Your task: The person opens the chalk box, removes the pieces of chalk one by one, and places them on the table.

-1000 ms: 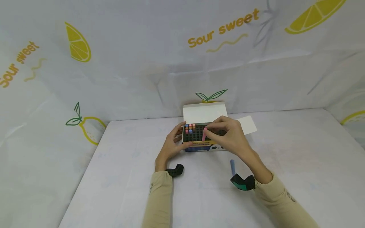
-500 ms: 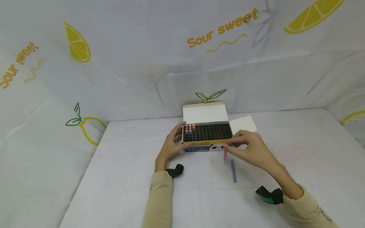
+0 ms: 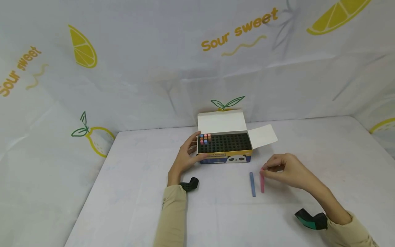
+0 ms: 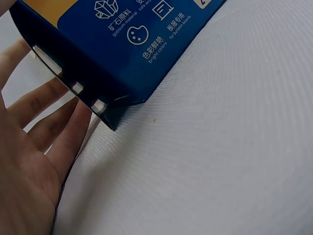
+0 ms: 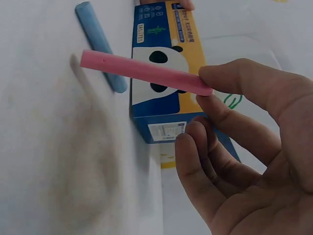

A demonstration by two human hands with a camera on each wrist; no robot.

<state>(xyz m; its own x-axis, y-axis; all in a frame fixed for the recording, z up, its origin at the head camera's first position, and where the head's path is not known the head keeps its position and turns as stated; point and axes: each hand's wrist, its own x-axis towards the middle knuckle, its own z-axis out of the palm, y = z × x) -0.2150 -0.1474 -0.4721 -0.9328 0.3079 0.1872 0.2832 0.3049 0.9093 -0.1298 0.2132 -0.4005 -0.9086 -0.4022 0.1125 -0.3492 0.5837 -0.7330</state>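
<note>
An open chalk box (image 3: 223, 159) with a panda face on its front stands at the table's back. My left hand (image 3: 184, 158) grips its left end, thumb at the front edge and fingers along the side. Several coloured chalks (image 3: 205, 138) stand in the holes at the box's back left. To the right and nearer to me, my right hand (image 3: 290, 171) pinches a pink chalk (image 5: 132, 68) by its top between thumb and forefinger. The pink chalk points down, close to the table. Left of it lies a blue chalk (image 3: 252, 185) on the tabletop.
The box's white lid (image 3: 221, 122) stands raised against the wall cloth behind. A white side flap (image 3: 263, 136) sticks out to the right. White cloth covers the table (image 3: 132, 192). Both wrists carry black camera mounts (image 3: 189, 184).
My right hand has carried the pink chalk from over the box to the right and towards me, lowering it beside the blue chalk. My left hand has stayed on the box.
</note>
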